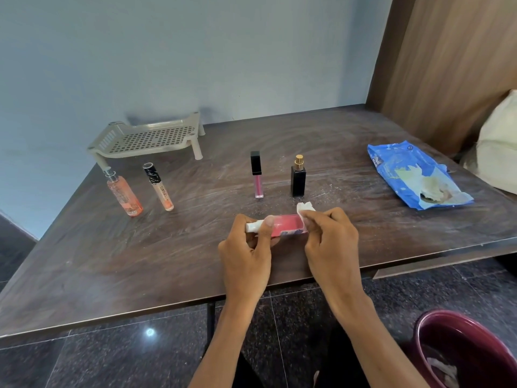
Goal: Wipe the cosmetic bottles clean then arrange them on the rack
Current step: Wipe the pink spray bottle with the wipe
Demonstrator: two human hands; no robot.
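My left hand (247, 249) grips a pink bottle (285, 225) with a white cap, held sideways just above the table's near edge. At the bottle's base end, my right hand (328, 242) presses a white wipe (306, 207). Four more bottles stand on the table: an orange spray bottle (123, 193), a peach tube with a black cap (159, 187), a pink lip gloss with a black cap (257, 176) and a black perfume bottle with a gold top (298, 177). The beige perforated rack (148, 140) stands bare at the back left.
A blue pack of wipes (414, 175), torn open, lies at the right of the dark wooden table (140, 261). A maroon bin (470, 348) sits on the floor at lower right. A wooden panel (447, 65) and a cream cushion (500, 144) bound the right side.
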